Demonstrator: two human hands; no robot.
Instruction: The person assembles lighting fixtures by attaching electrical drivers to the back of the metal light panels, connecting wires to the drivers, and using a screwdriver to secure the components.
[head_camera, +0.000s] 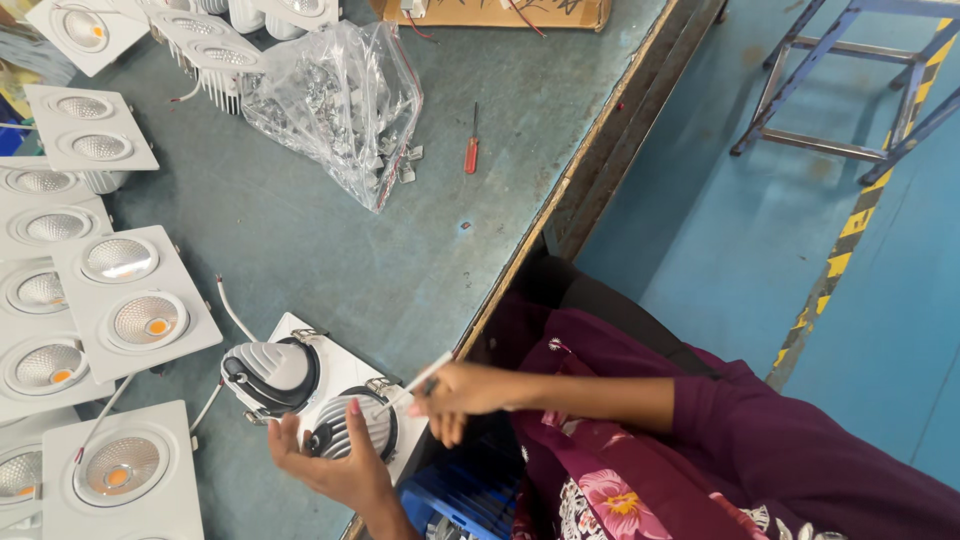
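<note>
A white twin downlight fitting (335, 385), turned face down at the near edge of the grey bench (330, 240) so that its finned housings are exposed, is steadied by the left hand (335, 465), whose fingers are curled loosely against one housing rather than clamped on it. A thin white wire (420, 378) is pinched between the closed fingers of the right hand (465, 393) just beside the fitting (a red screwdriver (471, 150) and a clear bag of metal clips (340, 95) lie well apart, farther back).

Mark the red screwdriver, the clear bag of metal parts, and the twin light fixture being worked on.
red screwdriver (470, 153), head view, on its red handle.
clear bag of metal parts (340, 100), head view, mid-bag.
twin light fixture (340, 372), head view, white plate between the two housings.
</note>
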